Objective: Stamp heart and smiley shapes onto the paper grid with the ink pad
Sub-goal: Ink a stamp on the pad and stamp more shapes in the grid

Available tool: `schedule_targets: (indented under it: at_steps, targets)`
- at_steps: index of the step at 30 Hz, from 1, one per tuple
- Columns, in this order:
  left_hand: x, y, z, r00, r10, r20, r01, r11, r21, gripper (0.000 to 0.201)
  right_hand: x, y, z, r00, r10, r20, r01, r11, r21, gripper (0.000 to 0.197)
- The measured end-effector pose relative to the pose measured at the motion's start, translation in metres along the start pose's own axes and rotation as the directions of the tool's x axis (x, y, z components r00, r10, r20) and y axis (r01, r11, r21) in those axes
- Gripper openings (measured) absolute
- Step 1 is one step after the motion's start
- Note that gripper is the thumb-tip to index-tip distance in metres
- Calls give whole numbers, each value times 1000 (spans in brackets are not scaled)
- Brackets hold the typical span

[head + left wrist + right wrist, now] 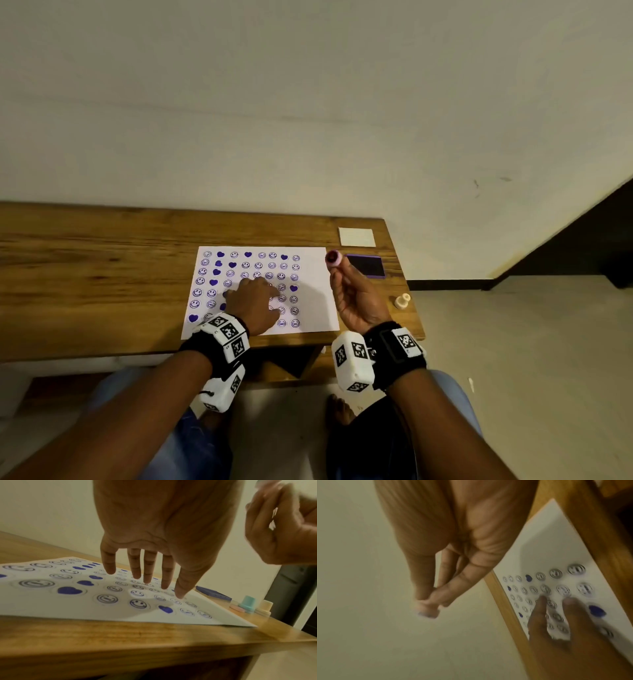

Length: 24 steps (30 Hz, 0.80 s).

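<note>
The left hand (252, 301) lies flat, fingers straight, on the white stamped paper grid (315, 301) — the right hand (356, 301) pinches a small pink round stamp (333, 257), raised near the dark purple ink pad (365, 266).

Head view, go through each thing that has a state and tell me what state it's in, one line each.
Paper grid: flat on the table, mostly stamped with smileys and hearts.
Ink pad: open, beside the paper.
Ink pad lid: off, lying behind the pad.
Pink stamp: lifted, inked face turned up.
Right hand: pinches the pink stamp.
Left hand: fingers spread, pressing on the paper.
Cream stamp: idle on the table.
</note>
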<state>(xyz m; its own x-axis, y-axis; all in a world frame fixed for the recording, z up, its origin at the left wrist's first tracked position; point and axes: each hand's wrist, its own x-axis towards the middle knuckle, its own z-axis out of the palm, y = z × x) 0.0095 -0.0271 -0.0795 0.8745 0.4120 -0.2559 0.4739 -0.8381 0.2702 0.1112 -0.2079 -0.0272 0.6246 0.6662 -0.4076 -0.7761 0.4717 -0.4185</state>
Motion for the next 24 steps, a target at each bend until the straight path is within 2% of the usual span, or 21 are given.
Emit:
schedule_targets:
  at_steps: [1, 2, 3, 5, 7, 12, 14, 19, 24]
  targets:
    - [2, 1, -1, 1000, 1, -22, -1, 1000, -7, 46, 5, -2, 2, 995, -80, -65, 67, 980, -185, 35]
    - [6, 1, -3, 999, 3, -45, -4, 1000, -24, 45, 10, -3, 4, 977, -176, -118, 120, 918, -378, 28]
    - [10, 0, -6, 998, 10, -59, -12, 999, -40, 44, 18, -4, 4, 946, -281, -160, 150, 819, -553, 24]
    - [24, -3, -9, 998, 46, -44, -48, 998, -42, 46, 35, -6, 7, 876, -456, -160, 137, 552, -822, 18]
    - [40, -6, -12, 995, 101, 5, -101, 995, -7, 55, 52, -9, 12, 843, -524, -119, 61, 314, -947, 22]
    - [69, -10, -16, 984, 156, 89, -164, 981, 102, 72, 89, -10, 27, 840, -542, -41, -71, -34, -997, 22]
    - [72, -13, -15, 982, 153, 111, -164, 981, 100, 73, 98, -8, 30, 848, -530, 5, -79, -137, -987, 20]
    - [70, -11, -13, 984, 105, 142, -120, 987, 105, 74, 114, -6, 33, 865, -500, 47, -113, -286, -951, 22]
    - [73, -4, -17, 988, 58, 143, -61, 998, 14, 78, 120, -4, 34, 866, -497, 52, -136, -335, -932, 19]
